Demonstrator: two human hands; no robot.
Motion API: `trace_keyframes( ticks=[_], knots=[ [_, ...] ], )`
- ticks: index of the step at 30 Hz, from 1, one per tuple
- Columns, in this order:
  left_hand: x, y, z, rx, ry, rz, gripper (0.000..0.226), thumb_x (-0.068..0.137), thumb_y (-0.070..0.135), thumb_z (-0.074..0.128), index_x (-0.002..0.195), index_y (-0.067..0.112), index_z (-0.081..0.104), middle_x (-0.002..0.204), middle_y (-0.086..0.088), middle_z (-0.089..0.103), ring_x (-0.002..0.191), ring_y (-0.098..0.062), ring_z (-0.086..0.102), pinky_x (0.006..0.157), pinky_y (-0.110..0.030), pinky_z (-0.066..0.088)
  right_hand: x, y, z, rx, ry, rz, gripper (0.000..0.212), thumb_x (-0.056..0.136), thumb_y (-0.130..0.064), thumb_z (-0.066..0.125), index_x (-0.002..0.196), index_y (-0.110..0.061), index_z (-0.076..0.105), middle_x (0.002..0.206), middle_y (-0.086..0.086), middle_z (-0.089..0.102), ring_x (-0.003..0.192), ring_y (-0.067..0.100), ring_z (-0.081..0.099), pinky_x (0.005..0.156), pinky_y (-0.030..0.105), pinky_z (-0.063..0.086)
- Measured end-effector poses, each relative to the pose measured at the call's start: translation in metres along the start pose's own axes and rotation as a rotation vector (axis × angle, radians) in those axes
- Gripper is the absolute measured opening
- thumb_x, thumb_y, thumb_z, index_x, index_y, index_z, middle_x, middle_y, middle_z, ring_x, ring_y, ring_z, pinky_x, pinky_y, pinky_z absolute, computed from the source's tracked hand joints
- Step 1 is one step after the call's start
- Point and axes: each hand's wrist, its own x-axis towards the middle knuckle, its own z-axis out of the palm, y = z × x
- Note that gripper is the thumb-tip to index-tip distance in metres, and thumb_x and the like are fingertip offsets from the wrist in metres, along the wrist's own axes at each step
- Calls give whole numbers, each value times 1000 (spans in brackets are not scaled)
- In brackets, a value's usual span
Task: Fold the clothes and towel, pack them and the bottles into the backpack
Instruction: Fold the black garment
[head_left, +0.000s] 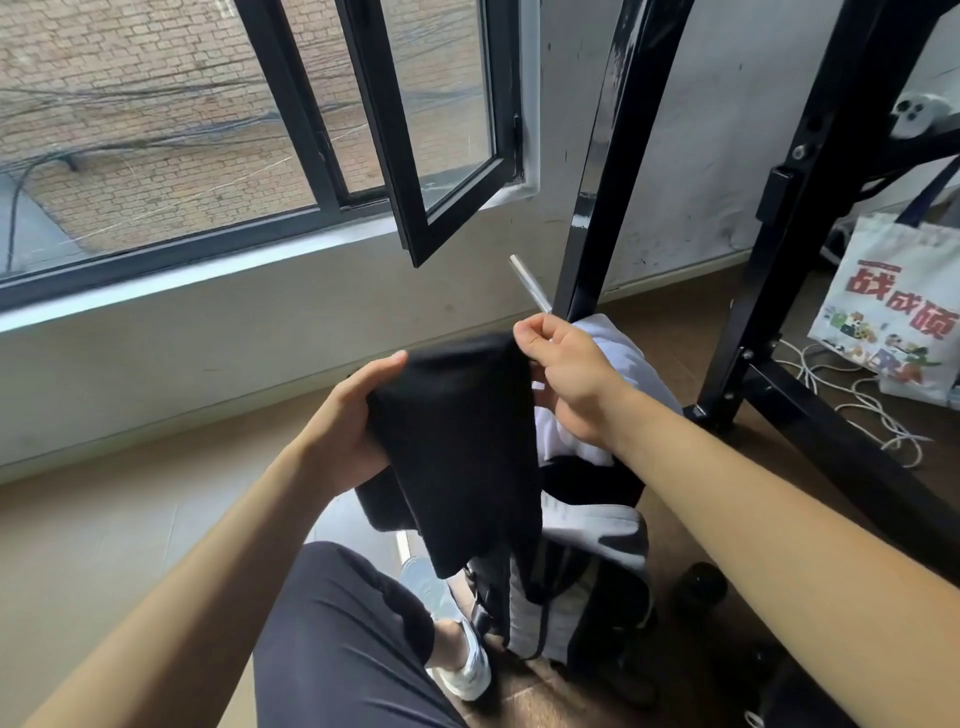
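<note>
Step in hand: packing a folded garment. The black garment (457, 441) is held in the air directly above the backpack (597, 530), doubled into a long narrow panel whose lower end hangs down in front of the bag. The left hand (353, 421) has its grip closed round the garment's left edge, thumb on top. The right hand (563, 364) pinches the upper right corner between thumb and forefinger. The backpack stands on the floor, between the person's knee and a black metal frame (779, 260).

Judgement: folding of this piece looks finished or nearly so. The next move calls for lowering it into the opening without letting the panel spread. It is long, so one more crosswise fold may be needed first.

Count:
- Hands: two.
- Black garment: one.
- Backpack: one.
- Pale cloth (618, 358) at the backpack's top, behind the right hand: one. Towel, clothing or flap cannot be told.
- Dark rounded object (698, 587) on the floor beside the backpack: one. Possibly a bottle, too blurred to confirm.
- Tote bag (893, 312): one.
</note>
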Motion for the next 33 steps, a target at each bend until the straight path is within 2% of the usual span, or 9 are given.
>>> trace_keyframes(
  ticks=[5,9,11,16,20,24,29,31,33],
  knots=[
    [9,0,-11,55,166,42,55,101,49,55,130,3,66,129,-19,69,120,-31,67,106,-44,49,6,-4,-9,56,79,5,20,105,-14,52,85,-15,58,69,-4,56,58,5,54,55,19,48],
    [11,7,-18,144,293,67,54,95,51,65,110,0,69,93,-19,75,75,-27,73,60,-31,57,11,-2,-15,-3,137,-2,19,104,-11,54,86,-16,55,75,-1,54,63,10,50,58,25,47],
    [14,13,-19,174,305,71,42,93,47,69,100,6,69,79,-10,71,65,-21,69,53,-26,52,13,-3,-16,6,153,-14,18,104,-10,53,87,-17,55,76,-2,52,64,10,49,60,26,46],
    [16,38,-24,273,330,128,32,88,36,78,100,8,72,94,-11,71,85,-23,68,86,-39,55,20,-16,-19,2,-19,-28,21,107,-11,45,108,-19,65,82,4,50,68,15,49,66,32,48],
    [17,63,-24,533,323,102,25,87,28,79,97,6,74,96,-11,74,93,-25,69,86,-37,57,18,-32,-19,-135,-231,-1,23,106,-18,49,114,-12,70,85,7,65,77,16,65,73,28,57],
    [17,91,-16,732,360,90,26,81,21,84,96,3,73,105,-17,74,95,-25,71,87,-34,59,18,-48,-19,-385,-380,-66,36,83,-19,77,116,-4,72,100,12,73,96,17,69,96,30,55],
    [20,103,-8,759,282,128,93,53,27,100,134,14,57,124,-17,66,114,-29,66,104,-42,52,20,-55,-9,-1140,-355,-220,49,70,-17,90,116,-20,74,102,6,75,94,18,69,87,31,55],
    [19,98,-8,893,145,112,93,51,19,100,134,18,58,126,-14,63,115,-27,64,104,-36,50,23,-50,-7,-1384,-242,-311,38,74,-22,87,110,-15,76,100,5,75,96,24,67,83,31,52],
    [19,87,-6,1131,102,163,72,63,5,93,128,17,65,115,-7,67,105,-23,65,93,-31,52,25,-47,-9,-1417,-143,-341,22,80,-25,82,95,-10,78,87,12,73,91,30,66,82,32,51]
  ],
)
